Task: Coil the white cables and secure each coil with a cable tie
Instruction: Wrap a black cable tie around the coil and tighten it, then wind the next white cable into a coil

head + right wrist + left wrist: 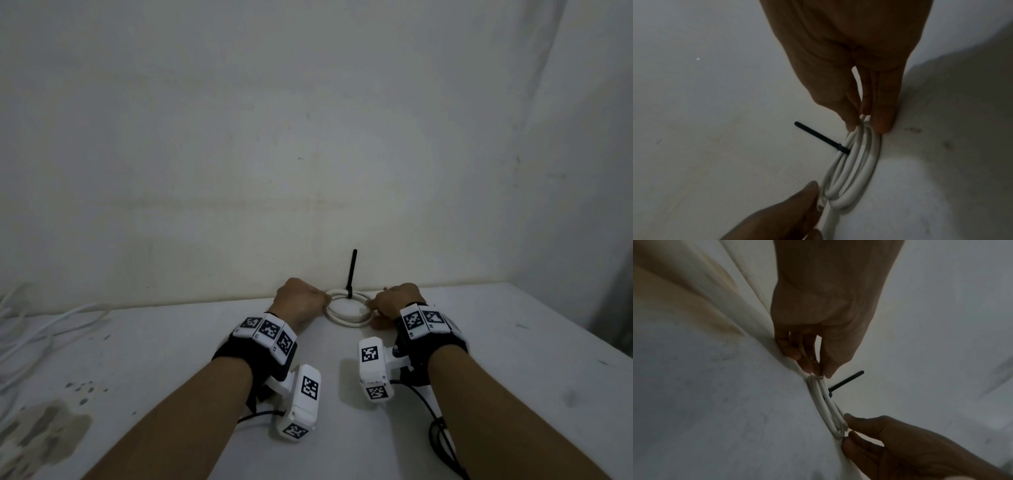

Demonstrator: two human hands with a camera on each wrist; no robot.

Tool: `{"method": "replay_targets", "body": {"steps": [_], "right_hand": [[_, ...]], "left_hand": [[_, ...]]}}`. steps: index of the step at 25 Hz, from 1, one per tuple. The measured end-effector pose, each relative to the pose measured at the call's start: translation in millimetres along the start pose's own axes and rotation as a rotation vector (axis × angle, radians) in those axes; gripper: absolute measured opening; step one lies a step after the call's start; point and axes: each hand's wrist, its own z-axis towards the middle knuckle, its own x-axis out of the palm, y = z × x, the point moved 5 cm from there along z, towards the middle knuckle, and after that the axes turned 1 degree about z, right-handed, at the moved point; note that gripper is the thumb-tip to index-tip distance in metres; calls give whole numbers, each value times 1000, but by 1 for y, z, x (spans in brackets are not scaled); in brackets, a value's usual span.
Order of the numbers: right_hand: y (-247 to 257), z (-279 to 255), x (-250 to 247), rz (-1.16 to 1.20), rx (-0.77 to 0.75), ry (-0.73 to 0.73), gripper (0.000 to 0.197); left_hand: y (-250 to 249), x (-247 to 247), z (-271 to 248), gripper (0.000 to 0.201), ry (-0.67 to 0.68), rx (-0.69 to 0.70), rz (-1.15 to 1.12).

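I see the white cable coil (347,308) lying at the far table (513,342) edge by the wall, left hand (301,301) and right hand (397,301) each pinching opposite sides of it. Black cable tie (351,274) is around the far side, tail sticking up. My worry: if the tie isn't cinched, letting go could let the loops spring apart and slip out.

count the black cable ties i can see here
1. The black cable tie is cinched around the far side of the white coil, its tail sticking up, between the left hand and right hand. Others may lie out of view.
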Motion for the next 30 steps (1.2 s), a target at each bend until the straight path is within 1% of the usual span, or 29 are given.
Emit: {"method": "replay_targets", "body": {"steps": [3,5,8,9,11,12,15,17,20,23,26,28,30], "right_hand": [[9,-12,-10,7,-18,-14,47],[16,-22,-20,37,-11,-44,40],[33,-45,-31,47,-54,-62,31],[41,-58,-33,41,-69,-49,27],[55,-86,-27,-2,-97,15,17],[61,-101,-20,-36,-115,47,17],[77,-141,13,-147,-190,118,25],[85,-168,41,-197,-214,179,31],[99,-207,84,-270,-258,265,34],[112,-252,132,-431,-346,366,33],[123,-300,186,-608,-446,502,35],[130,-331,219,-702,-523,584,35],[135,-360,253,-742,-593,657,34]], "left_hand": [[0,-4,-7,21,-43,18,-22],[-3,-12,-14,25,-66,-5,-40],[-13,-22,-28,29,-6,-21,-22],[-19,-28,-35,27,12,-13,-11],[-28,-41,-49,14,23,-8,-22],[-32,-49,-59,12,26,-4,-22],[-38,-77,-82,20,5,14,-35],[-35,-102,-104,18,-13,1,-43],[-29,-147,-133,16,-52,-8,-68],[-12,-208,-163,18,-132,-45,-69],[15,-279,-197,20,-233,-100,-47],[36,-325,-224,18,-287,-144,-28],[61,-367,-255,13,-329,-201,4]]}}
